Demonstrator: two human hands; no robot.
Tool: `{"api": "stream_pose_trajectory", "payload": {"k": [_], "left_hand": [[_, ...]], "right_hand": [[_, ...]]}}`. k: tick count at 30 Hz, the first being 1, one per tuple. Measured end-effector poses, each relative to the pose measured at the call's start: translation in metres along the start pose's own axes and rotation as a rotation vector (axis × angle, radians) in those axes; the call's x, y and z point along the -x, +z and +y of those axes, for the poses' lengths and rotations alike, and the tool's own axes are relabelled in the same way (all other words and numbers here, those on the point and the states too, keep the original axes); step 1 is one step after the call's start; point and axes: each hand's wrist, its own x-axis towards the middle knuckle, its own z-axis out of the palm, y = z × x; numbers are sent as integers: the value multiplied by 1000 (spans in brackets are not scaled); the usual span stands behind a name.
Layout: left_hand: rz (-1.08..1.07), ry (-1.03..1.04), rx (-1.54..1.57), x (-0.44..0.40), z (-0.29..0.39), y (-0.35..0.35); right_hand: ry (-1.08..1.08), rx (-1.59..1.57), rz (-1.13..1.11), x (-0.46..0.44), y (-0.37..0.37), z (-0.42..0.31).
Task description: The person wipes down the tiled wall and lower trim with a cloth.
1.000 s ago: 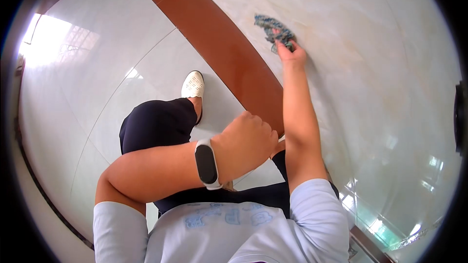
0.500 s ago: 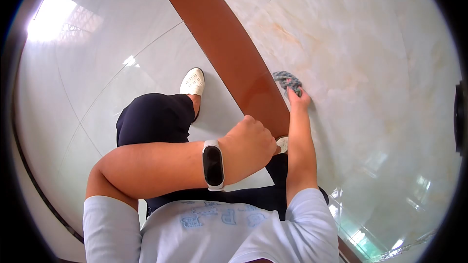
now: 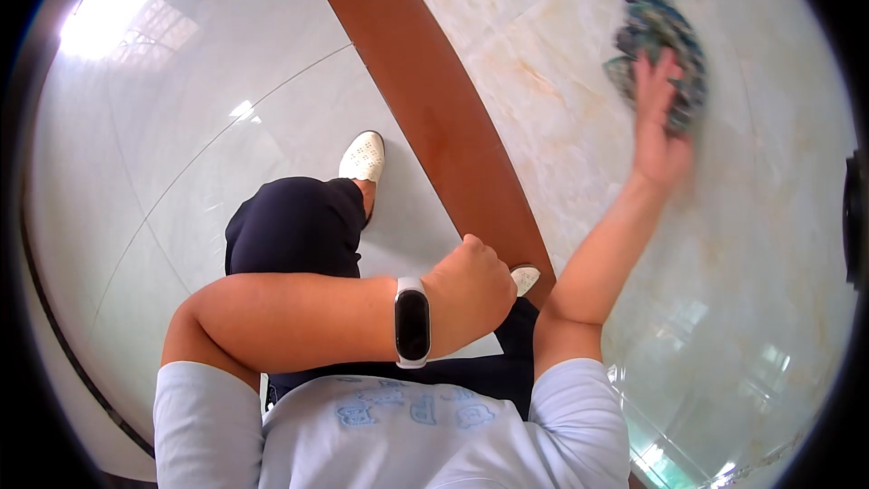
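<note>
A dark, patterned cloth [image 3: 690, 54] lies partly spread on the pale marbled tile surface [image 3: 543, 54] to the right. My right hand [image 3: 663, 131] is on it with the arm stretched out, its fingers pressed over the bunched cloth and slightly blurred. Across my lap lies my left arm, bent at the elbow, with a light-strapped watch [image 3: 413, 324] at the wrist. My left hand [image 3: 472, 292] is closed in a fist, back of the hand up; its palm side is hidden and no object shows in it.
A reddish-brown strip [image 3: 425, 100] divides the marbled surface from the glossy pale floor tiles [image 3: 226, 163]. One white shoe [image 3: 362, 156] is on the floor; another white shoe [image 3: 525, 280] is beside the strip. A dark object [image 3: 853, 217] stands at the far right edge.
My right hand has moved up and to the right with the cloth, away from the brown strip. The cloth is more spread out. My left hand has shifted only slightly.
</note>
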Motion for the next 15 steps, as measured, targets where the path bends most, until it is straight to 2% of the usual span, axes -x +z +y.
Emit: {"api": "stream_pose_trajectory", "payload": {"k": [2, 4, 6, 8, 11, 15], "left_hand": [[-58, 29, -10, 3, -2, -10], [-1, 11, 1, 2, -3, -2], [14, -1, -10, 1, -4, 0], [-15, -1, -54, 4, -7, -3], [-3, -39, 11, 3, -9, 5], [103, -49, 17, 8, -12, 10]], "right_hand": [[-44, -98, 203, -33, -38, -27], [-146, 578, 88, -69, -120, -89], [-371, 363, 376, -91, -185, -126], [-522, 317, 493, -82, -253, -185], [-665, 849, 702, -12, -316, -294], [-896, 982, 808, 128, -327, -392]]}}
